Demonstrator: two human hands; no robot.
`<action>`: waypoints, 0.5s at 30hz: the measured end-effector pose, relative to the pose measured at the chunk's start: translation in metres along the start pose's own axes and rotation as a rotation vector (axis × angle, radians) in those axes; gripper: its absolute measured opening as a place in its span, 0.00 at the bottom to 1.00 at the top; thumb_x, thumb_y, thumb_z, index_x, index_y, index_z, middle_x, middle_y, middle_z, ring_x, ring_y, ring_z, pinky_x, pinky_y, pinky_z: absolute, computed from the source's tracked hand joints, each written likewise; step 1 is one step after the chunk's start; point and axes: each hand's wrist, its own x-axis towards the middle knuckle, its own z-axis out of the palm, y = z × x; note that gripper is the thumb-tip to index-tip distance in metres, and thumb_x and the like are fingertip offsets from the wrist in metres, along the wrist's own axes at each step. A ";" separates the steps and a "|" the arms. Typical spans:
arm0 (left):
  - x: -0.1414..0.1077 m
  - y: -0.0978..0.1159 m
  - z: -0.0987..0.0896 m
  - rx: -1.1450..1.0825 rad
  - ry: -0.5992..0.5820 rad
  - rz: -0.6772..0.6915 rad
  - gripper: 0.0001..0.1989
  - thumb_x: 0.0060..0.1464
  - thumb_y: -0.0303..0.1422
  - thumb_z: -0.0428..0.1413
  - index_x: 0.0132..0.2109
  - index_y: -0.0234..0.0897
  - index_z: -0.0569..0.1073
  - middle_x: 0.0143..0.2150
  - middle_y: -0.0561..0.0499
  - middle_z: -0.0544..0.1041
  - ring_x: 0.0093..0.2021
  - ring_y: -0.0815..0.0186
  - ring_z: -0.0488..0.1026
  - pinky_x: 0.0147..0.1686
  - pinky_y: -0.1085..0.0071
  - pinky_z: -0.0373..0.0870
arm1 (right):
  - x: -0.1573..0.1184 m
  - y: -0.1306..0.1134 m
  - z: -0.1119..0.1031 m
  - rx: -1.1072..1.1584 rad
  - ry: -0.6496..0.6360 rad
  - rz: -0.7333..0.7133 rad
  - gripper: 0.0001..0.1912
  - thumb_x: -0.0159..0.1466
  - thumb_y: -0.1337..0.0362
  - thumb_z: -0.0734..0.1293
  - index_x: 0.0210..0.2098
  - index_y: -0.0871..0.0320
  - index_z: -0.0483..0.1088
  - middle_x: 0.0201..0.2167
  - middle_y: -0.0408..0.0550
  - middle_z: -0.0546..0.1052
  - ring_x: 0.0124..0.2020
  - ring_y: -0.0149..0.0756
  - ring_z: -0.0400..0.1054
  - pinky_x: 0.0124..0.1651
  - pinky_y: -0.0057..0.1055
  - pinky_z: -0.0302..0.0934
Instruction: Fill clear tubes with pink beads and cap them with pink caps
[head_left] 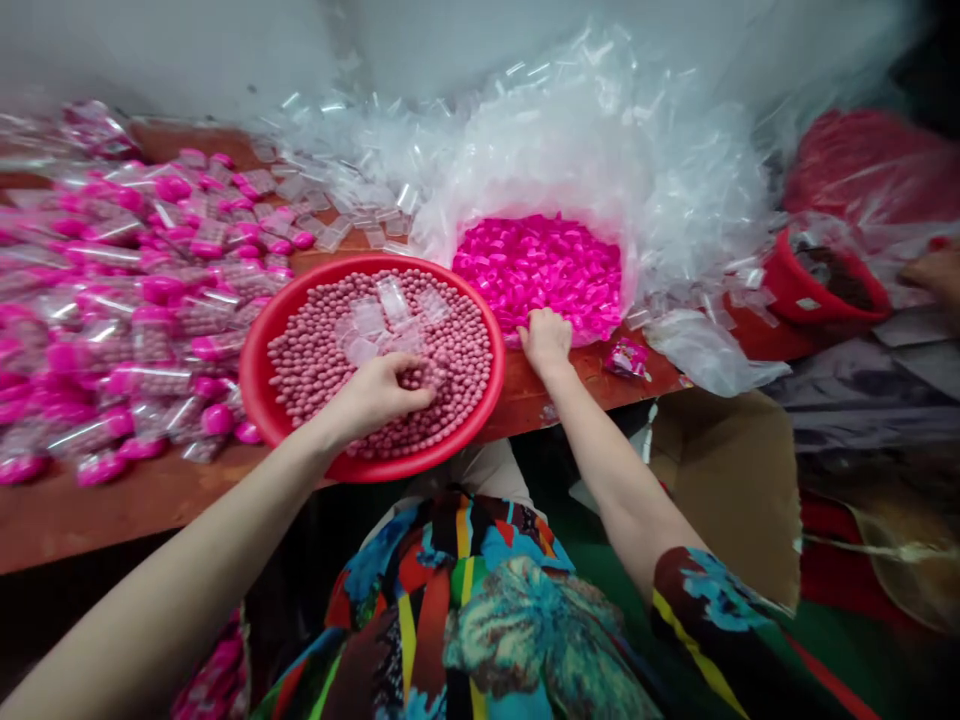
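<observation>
Top (442,600): multicolour, leafy print | sleeve (712,610): 1 yellow stripe — blue splashes

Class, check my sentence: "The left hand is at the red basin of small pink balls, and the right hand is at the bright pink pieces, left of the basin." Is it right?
Not quite. The head view shows the bright pink pieces right of the red basin of small pink balls. The left hand and right hand are placed correctly.
</observation>
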 end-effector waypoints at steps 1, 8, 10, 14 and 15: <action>-0.005 -0.001 -0.001 -0.125 0.004 -0.023 0.19 0.47 0.39 0.66 0.44 0.33 0.80 0.37 0.52 0.79 0.37 0.63 0.73 0.42 0.68 0.67 | 0.000 -0.004 -0.001 -0.008 -0.001 -0.009 0.07 0.63 0.76 0.72 0.41 0.65 0.74 0.50 0.69 0.77 0.55 0.49 0.65 0.62 0.49 0.48; -0.033 -0.006 -0.003 -0.764 0.053 -0.019 0.12 0.51 0.36 0.66 0.40 0.33 0.80 0.43 0.44 0.82 0.48 0.58 0.77 0.55 0.64 0.70 | 0.006 -0.029 -0.026 0.117 0.083 -0.046 0.08 0.68 0.66 0.69 0.43 0.67 0.74 0.45 0.70 0.79 0.47 0.43 0.71 0.56 0.45 0.57; -0.038 -0.007 -0.001 -0.919 0.051 -0.035 0.09 0.53 0.36 0.63 0.38 0.35 0.79 0.41 0.44 0.82 0.46 0.56 0.78 0.50 0.62 0.73 | -0.002 -0.048 -0.032 0.358 0.066 -0.023 0.11 0.71 0.66 0.66 0.49 0.66 0.73 0.44 0.65 0.80 0.39 0.36 0.73 0.49 0.38 0.63; -0.043 -0.008 0.003 -1.082 0.030 -0.083 0.06 0.54 0.35 0.60 0.39 0.40 0.78 0.35 0.47 0.80 0.37 0.58 0.77 0.41 0.61 0.77 | -0.040 -0.101 -0.033 0.839 -0.243 -0.124 0.14 0.71 0.64 0.67 0.55 0.60 0.73 0.44 0.54 0.82 0.34 0.31 0.74 0.43 0.32 0.69; -0.044 -0.007 0.004 -1.085 0.033 -0.091 0.05 0.55 0.34 0.59 0.39 0.40 0.78 0.33 0.47 0.80 0.34 0.59 0.76 0.39 0.62 0.77 | -0.052 -0.114 -0.032 0.878 -0.304 -0.184 0.14 0.70 0.63 0.68 0.54 0.58 0.74 0.45 0.52 0.82 0.36 0.32 0.75 0.45 0.32 0.70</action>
